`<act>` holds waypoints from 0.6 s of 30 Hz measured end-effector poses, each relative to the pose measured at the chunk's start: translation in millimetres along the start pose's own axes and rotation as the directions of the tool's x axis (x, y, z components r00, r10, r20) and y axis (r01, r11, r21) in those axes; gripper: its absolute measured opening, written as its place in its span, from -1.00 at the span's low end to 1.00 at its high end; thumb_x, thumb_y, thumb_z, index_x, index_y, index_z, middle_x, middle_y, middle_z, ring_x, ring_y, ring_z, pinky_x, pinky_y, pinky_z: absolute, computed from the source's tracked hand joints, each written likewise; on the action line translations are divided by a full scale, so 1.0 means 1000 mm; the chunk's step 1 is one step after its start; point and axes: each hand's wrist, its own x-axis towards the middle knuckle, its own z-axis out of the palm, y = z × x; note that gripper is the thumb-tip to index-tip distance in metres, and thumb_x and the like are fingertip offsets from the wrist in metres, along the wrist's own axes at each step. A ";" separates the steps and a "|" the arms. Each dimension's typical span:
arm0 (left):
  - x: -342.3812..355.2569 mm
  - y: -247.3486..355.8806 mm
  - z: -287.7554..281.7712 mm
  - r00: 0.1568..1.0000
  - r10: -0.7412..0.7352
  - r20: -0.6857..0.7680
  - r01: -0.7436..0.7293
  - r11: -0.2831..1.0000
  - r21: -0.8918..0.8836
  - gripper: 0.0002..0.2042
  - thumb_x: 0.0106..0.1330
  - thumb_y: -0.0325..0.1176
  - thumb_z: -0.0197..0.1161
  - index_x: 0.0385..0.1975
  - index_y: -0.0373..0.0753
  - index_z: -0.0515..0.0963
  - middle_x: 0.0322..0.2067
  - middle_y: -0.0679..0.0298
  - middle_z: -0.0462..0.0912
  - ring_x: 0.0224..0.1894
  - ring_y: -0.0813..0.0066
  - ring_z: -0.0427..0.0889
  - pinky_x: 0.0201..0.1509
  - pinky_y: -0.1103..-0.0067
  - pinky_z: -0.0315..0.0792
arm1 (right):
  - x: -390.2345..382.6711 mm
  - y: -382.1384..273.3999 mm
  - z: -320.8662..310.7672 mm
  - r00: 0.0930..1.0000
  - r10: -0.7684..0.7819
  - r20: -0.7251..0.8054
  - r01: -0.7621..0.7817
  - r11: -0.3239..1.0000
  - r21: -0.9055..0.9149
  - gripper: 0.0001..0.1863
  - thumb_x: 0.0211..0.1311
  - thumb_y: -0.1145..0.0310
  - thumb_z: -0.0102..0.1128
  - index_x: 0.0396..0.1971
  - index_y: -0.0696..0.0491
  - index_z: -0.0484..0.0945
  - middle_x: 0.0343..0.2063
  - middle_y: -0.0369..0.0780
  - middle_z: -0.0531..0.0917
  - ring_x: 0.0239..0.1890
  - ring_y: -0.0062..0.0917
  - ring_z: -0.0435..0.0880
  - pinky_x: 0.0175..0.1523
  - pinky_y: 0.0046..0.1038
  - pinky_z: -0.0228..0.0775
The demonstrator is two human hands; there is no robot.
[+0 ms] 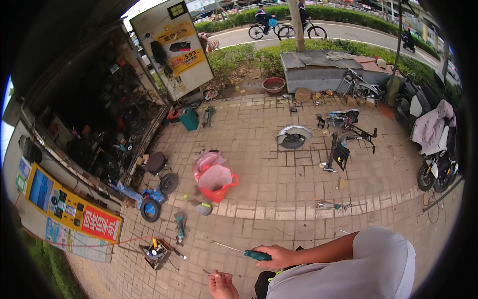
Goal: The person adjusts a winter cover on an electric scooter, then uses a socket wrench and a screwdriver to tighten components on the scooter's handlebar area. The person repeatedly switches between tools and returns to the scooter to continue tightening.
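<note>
My right hand (278, 257) is closed round the green handle of a screwdriver (257, 255). Its long thin metal shaft points left, away from my fingers. Low in the picture, left of that hand, my left hand (222, 286) is closed in a pinch. A small thin metal piece (206, 272) sticks out past its fingertips; its kind is too small to tell. The screwdriver's tip is apart from this piece. Beyond my left hand, a toolbox (158, 255) with mixed tools stands on the paving, and a green power tool (179, 228) lies just past it.
A red bucket (226, 192) lined with a pink bag stands ahead. Loose tyres (150, 210) lie at the left by the dark stall. Scooter parts (341, 154), a wheel (293, 138) and loose tools (329, 205) lie to the right. A parked scooter (438, 159) stands far right.
</note>
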 end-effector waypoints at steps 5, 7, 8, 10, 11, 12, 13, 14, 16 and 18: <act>0.123 -0.068 0.030 0.934 -0.313 0.174 0.242 0.910 0.336 -0.87 0.44 -0.32 0.11 -0.39 -0.10 0.43 -0.67 0.42 0.33 -0.68 0.64 0.30 -0.66 0.67 0.22 | 0.115 0.013 -0.055 0.905 -0.158 -0.394 0.188 0.982 0.037 -0.42 0.23 0.32 0.29 0.21 0.14 0.35 -0.25 -0.17 0.63 -0.24 -0.54 0.59 -0.09 -0.47 0.43; 0.174 -0.090 0.074 0.855 -0.449 0.260 0.410 0.892 0.192 -0.86 0.43 -0.25 0.13 -0.29 -0.15 0.53 -0.65 0.37 0.43 -0.63 0.48 0.44 -0.57 0.55 0.38 | 0.172 0.017 -0.072 0.892 -0.194 -0.409 0.260 0.959 0.112 -0.40 0.29 0.28 0.24 0.28 0.10 0.29 -0.13 -0.18 0.58 -0.15 -0.55 0.54 -0.01 -0.49 0.39; 0.191 -0.100 0.105 0.850 -0.481 0.213 0.470 0.877 0.102 -0.83 0.43 -0.23 0.14 -0.22 -0.17 0.55 -0.60 0.35 0.48 -0.60 0.41 0.48 -0.51 0.51 0.43 | 0.201 0.019 -0.082 0.927 -0.100 -0.361 0.182 0.963 0.200 -0.40 0.30 0.27 0.24 0.28 0.11 0.28 -0.13 -0.19 0.57 -0.13 -0.56 0.52 0.01 -0.50 0.38; 0.232 -0.111 0.195 0.817 -0.559 0.140 0.572 0.817 -0.071 -0.75 0.42 -0.19 0.15 -0.10 -0.21 0.59 -0.50 0.29 0.58 -0.54 0.26 0.56 -0.39 0.44 0.51 | 0.259 0.021 -0.101 0.863 -0.224 -0.453 0.341 0.919 0.196 -0.38 0.31 0.24 0.26 0.28 0.14 0.28 -0.11 -0.21 0.56 -0.08 -0.59 0.49 0.05 -0.50 0.35; 0.256 -0.098 0.242 0.725 -0.593 0.349 0.653 0.753 -0.078 -0.73 0.44 -0.15 0.10 -0.06 -0.19 0.54 -0.38 0.27 0.57 -0.38 0.27 0.56 -0.20 0.38 0.48 | 0.287 0.022 -0.119 0.885 -0.153 -0.440 0.258 0.947 0.189 -0.39 0.29 0.28 0.26 0.27 0.16 0.28 -0.09 -0.17 0.57 -0.03 -0.52 0.53 0.10 -0.46 0.36; 0.272 -0.080 0.282 0.595 -0.599 0.536 0.735 0.675 -0.061 -0.71 0.46 -0.11 0.05 -0.02 -0.16 0.49 -0.25 0.25 0.57 -0.22 0.29 0.56 -0.01 0.32 0.44 | 0.318 0.029 -0.151 0.840 -0.250 -0.482 0.311 0.949 0.048 -0.40 0.27 0.30 0.26 0.26 0.16 0.29 -0.08 -0.13 0.58 -0.02 -0.45 0.55 0.10 -0.43 0.37; 0.280 -0.064 0.320 0.441 -0.580 0.685 0.814 0.579 -0.033 -0.69 0.48 -0.08 -0.01 0.01 -0.13 0.44 -0.12 0.24 0.57 -0.06 0.30 0.55 0.18 0.25 0.40 | 0.340 0.034 -0.178 0.851 -0.212 -0.481 0.225 0.974 -0.031 -0.40 0.26 0.32 0.26 0.26 0.15 0.30 -0.07 -0.09 0.58 -0.01 -0.38 0.58 0.10 -0.40 0.39; 0.292 -0.052 0.367 0.436 -0.616 0.656 0.793 0.608 0.044 -0.67 0.47 -0.05 -0.05 0.02 -0.12 0.43 -0.05 0.23 0.53 0.01 0.27 0.50 0.25 0.22 0.31 | 0.360 0.041 -0.216 0.783 -0.263 -0.564 0.225 0.965 -0.137 -0.41 0.22 0.33 0.26 0.25 0.10 0.33 -0.08 -0.02 0.58 -0.05 -0.25 0.61 0.05 -0.35 0.43; 0.311 -0.020 0.441 0.505 -0.727 0.466 0.726 0.650 0.227 -0.67 0.48 -0.13 -0.05 0.12 -0.13 0.37 0.07 0.24 0.44 0.17 0.26 0.40 0.34 0.22 0.19 | 0.392 0.053 -0.298 0.642 -0.260 -0.722 0.114 0.963 -0.245 -0.40 0.18 0.27 0.29 0.22 0.07 0.36 -0.15 -0.01 0.59 -0.15 -0.24 0.63 -0.05 -0.33 0.47; 0.330 0.000 0.497 0.565 -0.568 0.598 0.426 0.822 0.378 -0.77 0.49 -0.32 0.05 0.04 -0.23 0.42 0.01 0.21 0.52 0.10 0.26 0.51 0.26 0.30 0.35 | 0.409 0.066 -0.380 0.455 -0.267 -0.849 0.029 0.958 -0.286 -0.43 0.17 0.31 0.30 0.18 0.12 0.39 -0.21 -0.05 0.57 -0.24 -0.34 0.59 -0.10 -0.35 0.45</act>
